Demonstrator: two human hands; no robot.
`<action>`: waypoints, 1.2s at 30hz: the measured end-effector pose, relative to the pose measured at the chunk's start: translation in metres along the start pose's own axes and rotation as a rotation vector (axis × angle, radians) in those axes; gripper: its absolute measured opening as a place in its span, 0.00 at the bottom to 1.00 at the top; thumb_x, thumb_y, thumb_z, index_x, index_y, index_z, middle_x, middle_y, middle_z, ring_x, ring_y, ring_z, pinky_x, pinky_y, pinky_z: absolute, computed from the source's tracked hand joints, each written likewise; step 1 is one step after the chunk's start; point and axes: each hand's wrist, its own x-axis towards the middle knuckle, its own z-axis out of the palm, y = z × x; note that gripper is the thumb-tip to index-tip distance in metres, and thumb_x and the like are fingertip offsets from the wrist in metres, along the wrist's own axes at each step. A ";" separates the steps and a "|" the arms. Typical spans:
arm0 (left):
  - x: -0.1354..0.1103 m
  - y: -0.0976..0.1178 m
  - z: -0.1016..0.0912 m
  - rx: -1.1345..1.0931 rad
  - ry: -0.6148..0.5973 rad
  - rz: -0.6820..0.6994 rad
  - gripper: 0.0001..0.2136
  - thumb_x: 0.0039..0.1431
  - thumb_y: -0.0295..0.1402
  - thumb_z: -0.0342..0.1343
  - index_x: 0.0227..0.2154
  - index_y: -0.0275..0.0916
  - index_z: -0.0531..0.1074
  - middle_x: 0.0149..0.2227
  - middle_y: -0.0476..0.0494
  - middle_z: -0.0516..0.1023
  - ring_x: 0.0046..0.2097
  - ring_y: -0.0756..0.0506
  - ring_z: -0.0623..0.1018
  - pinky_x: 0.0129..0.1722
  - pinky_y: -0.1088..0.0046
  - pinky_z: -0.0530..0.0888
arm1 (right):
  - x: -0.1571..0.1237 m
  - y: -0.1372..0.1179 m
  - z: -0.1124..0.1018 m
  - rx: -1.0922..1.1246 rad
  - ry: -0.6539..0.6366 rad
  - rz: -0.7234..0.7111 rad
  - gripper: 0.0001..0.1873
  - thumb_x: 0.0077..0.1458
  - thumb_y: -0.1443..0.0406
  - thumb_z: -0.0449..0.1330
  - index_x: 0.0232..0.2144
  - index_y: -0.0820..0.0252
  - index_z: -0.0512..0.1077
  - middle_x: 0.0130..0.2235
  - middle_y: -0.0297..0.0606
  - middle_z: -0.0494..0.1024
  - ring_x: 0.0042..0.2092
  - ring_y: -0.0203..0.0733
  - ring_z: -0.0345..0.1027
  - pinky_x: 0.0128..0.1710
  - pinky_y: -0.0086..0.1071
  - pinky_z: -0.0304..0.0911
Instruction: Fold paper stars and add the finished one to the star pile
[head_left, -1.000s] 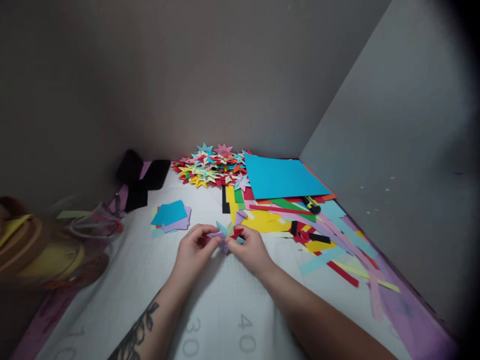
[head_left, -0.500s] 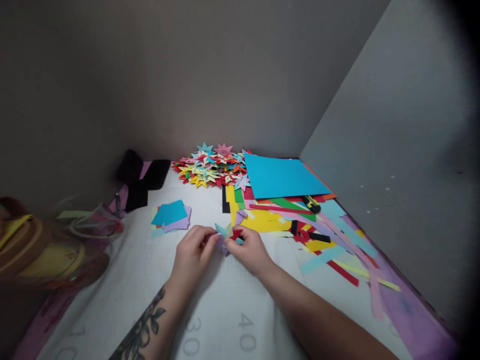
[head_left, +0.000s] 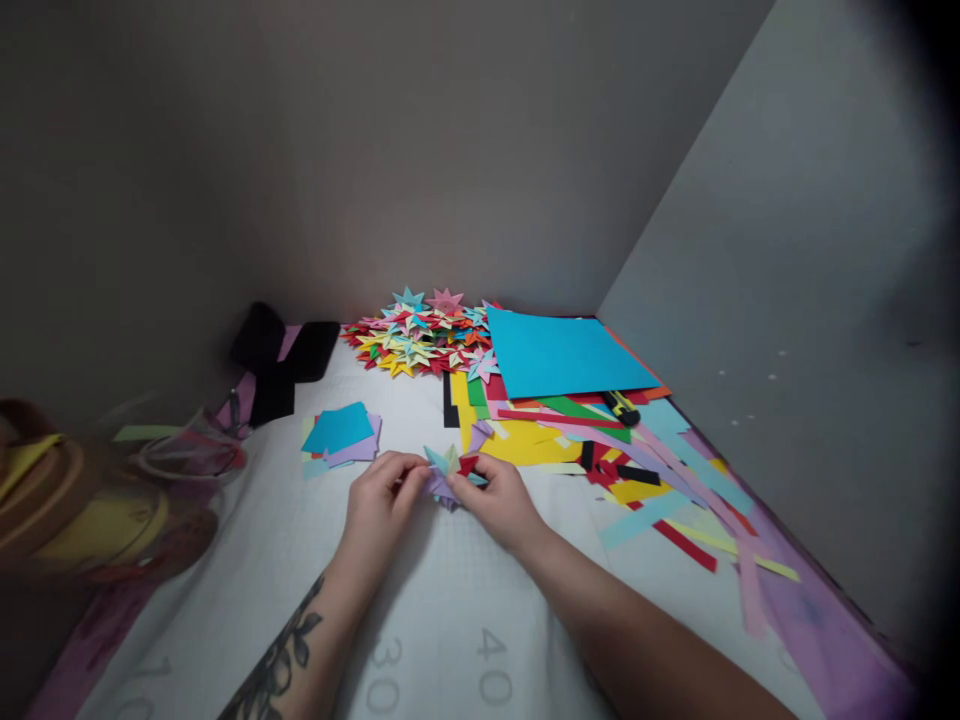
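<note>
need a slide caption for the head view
Left hand and right hand hold a multicoloured origami star in front of piled paper stars.

A white sheet (head_left: 442, 620), printed with grey numbers including 30 and 40, is spread over a counter (head_left: 840, 650) whose purple surface is left exposed along both sides. At far left, a blurred brown-and-yellow object (head_left: 97, 520) is seen beside a clear container (head_left: 191, 460), with black items (head_left: 313, 352) placed farther back. At back right, coloured paper is partly covered by a large blue sheet (head_left: 566, 355); a yellow-and-black cutter (head_left: 622, 408) is set by its front edge. Paper strips (head_left: 684, 545) are scattered nearer. Grey walls (head_left: 435, 150) are seen behind and at right.
</note>
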 end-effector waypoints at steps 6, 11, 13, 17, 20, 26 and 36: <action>0.001 -0.001 0.004 0.140 -0.034 0.025 0.11 0.62 0.35 0.44 0.27 0.40 0.66 0.30 0.46 0.70 0.35 0.46 0.71 0.35 0.71 0.68 | 0.000 0.000 0.002 -0.039 0.005 -0.011 0.06 0.49 0.64 0.59 0.24 0.61 0.72 0.25 0.33 0.73 0.29 0.37 0.66 0.29 0.27 0.62; 0.000 0.002 0.007 0.297 -0.051 0.027 0.12 0.63 0.35 0.39 0.27 0.40 0.63 0.30 0.45 0.68 0.34 0.44 0.71 0.35 0.67 0.67 | 0.000 0.002 0.002 -0.080 -0.008 -0.003 0.07 0.49 0.64 0.59 0.23 0.62 0.71 0.24 0.32 0.72 0.28 0.36 0.64 0.29 0.27 0.61; -0.001 0.003 0.009 0.338 -0.052 0.005 0.13 0.64 0.36 0.38 0.27 0.41 0.63 0.29 0.45 0.68 0.34 0.43 0.70 0.35 0.67 0.66 | 0.000 0.002 0.003 -0.094 -0.003 -0.004 0.07 0.48 0.65 0.59 0.22 0.62 0.70 0.23 0.32 0.72 0.27 0.36 0.64 0.28 0.27 0.60; -0.002 0.004 0.012 0.304 -0.056 -0.031 0.13 0.64 0.37 0.39 0.26 0.41 0.63 0.28 0.46 0.68 0.33 0.44 0.70 0.34 0.67 0.66 | 0.000 0.000 0.003 -0.092 0.016 -0.001 0.07 0.46 0.66 0.59 0.19 0.61 0.69 0.21 0.32 0.71 0.26 0.36 0.65 0.28 0.27 0.61; -0.002 0.004 0.011 0.199 -0.058 -0.044 0.12 0.63 0.37 0.41 0.26 0.40 0.64 0.28 0.47 0.69 0.33 0.45 0.70 0.34 0.69 0.65 | 0.000 -0.001 0.002 0.001 0.025 0.045 0.06 0.47 0.65 0.58 0.21 0.62 0.71 0.21 0.34 0.73 0.24 0.35 0.65 0.24 0.27 0.62; -0.001 0.002 0.009 0.120 -0.021 -0.054 0.12 0.61 0.36 0.44 0.25 0.40 0.65 0.27 0.49 0.70 0.32 0.47 0.70 0.32 0.71 0.65 | 0.001 -0.003 0.000 0.103 0.007 0.103 0.07 0.46 0.63 0.60 0.24 0.63 0.73 0.22 0.36 0.74 0.22 0.35 0.65 0.21 0.28 0.64; -0.001 0.004 0.019 -0.361 0.003 -0.268 0.11 0.52 0.39 0.55 0.35 0.40 0.65 0.34 0.48 0.72 0.32 0.50 0.73 0.31 0.74 0.68 | 0.002 0.000 -0.001 0.085 0.063 0.099 0.07 0.46 0.63 0.60 0.24 0.63 0.73 0.23 0.35 0.75 0.25 0.37 0.67 0.25 0.28 0.64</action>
